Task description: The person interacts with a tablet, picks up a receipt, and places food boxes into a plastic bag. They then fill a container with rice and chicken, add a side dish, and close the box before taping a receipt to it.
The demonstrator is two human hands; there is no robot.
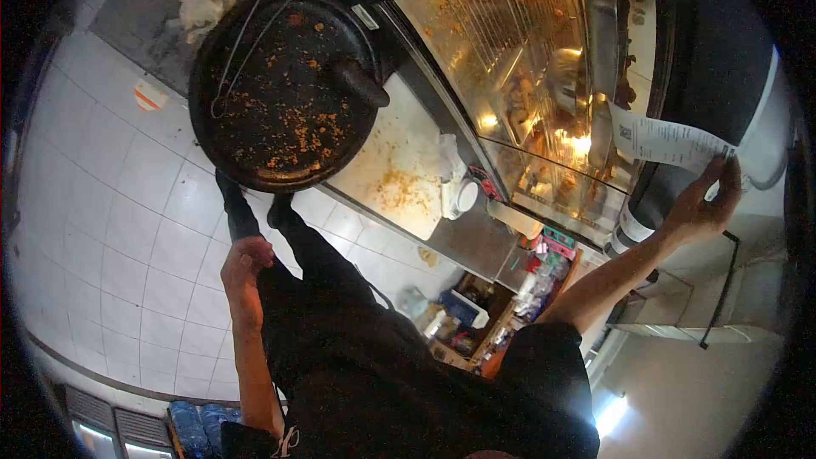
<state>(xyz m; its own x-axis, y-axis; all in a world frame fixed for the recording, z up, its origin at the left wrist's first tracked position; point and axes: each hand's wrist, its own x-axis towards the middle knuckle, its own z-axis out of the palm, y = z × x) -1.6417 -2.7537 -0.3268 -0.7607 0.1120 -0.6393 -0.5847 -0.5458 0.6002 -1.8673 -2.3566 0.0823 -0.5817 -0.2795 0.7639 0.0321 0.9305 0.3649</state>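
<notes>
My right hand [712, 197] is raised at the right and pinches the end of a long white printed receipt [667, 141]. The strip curves out to the left in front of the glass display case [544, 76], with a square code near its far end. Down beside my thigh is my left hand [246, 265], its fingers curled in and nothing showing in them. Ahead of it stands a round black pan [280, 59] with orange-brown crumbs scattered over it. Thin metal tongs [240, 55] and a dark handle-like piece [359, 83] lie across the pan.
A crumb-strewn white board [404, 161] lies on the counter beside a white tub [463, 199]. A crumpled pale plastic bag [206, 0] is at the upper left. Below the counter are shelves with mixed goods [540, 280]. White tiles [144, 263] cover the floor.
</notes>
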